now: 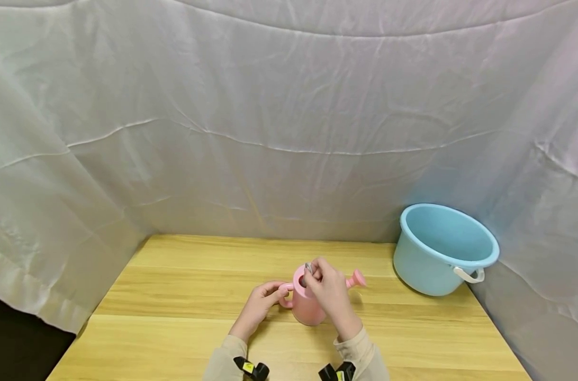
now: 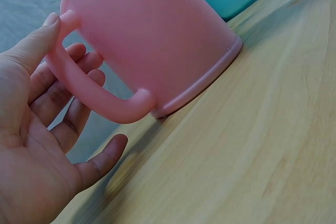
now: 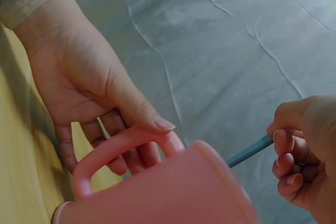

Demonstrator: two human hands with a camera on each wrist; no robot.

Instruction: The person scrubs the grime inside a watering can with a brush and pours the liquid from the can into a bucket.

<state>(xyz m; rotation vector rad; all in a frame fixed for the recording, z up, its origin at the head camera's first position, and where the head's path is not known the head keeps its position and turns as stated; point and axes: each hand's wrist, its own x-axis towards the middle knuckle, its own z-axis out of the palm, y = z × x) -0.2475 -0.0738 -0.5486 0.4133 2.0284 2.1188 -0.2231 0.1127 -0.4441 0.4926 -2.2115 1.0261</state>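
Note:
A pink watering can [image 1: 309, 311] stands upright on the wooden table, its spout and sprinkler head [image 1: 358, 278] pointing right. My left hand [image 1: 262, 304] holds its looped handle [image 2: 100, 95], thumb on the upper part and several fingers behind the loop, with the little finger apart from it in the left wrist view. Over the can's opening, my right hand [image 1: 328, 288] pinches a thin grey rod [image 3: 251, 150] between thumb and fingers. The rod slants down into the can, so its lower end is hidden and I cannot tell what kind of tool it is.
A light blue bucket [image 1: 427, 275] with a white handle [image 1: 470, 275] stands at the table's back right corner, beyond the sprinkler head. Grey cloth [image 1: 270, 180] hangs behind the wooden table [image 1: 174, 296] and along both sides.

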